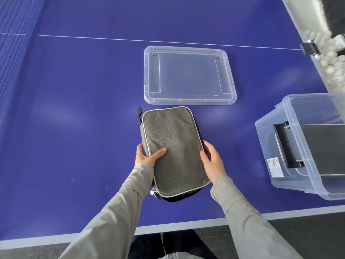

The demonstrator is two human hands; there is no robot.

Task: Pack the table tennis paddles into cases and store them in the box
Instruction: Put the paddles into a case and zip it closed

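A grey rectangular paddle case (175,146) with a light zipper edge lies closed in front of me on the blue table (74,109). My left hand (147,156) grips its left edge, thumb on top. My right hand (212,161) holds the right edge. A dark shape shows under the case's near end; I cannot tell what it is. The clear plastic box (306,146) stands open at the right, with a dark grey case (324,146) inside. No paddle is visible.
The box's clear lid (188,75) lies flat just beyond the case. The table's net (11,53) runs along the left. At the far right, a trough of white balls (332,58) lies past the table edge. The near table edge runs below my forearms.
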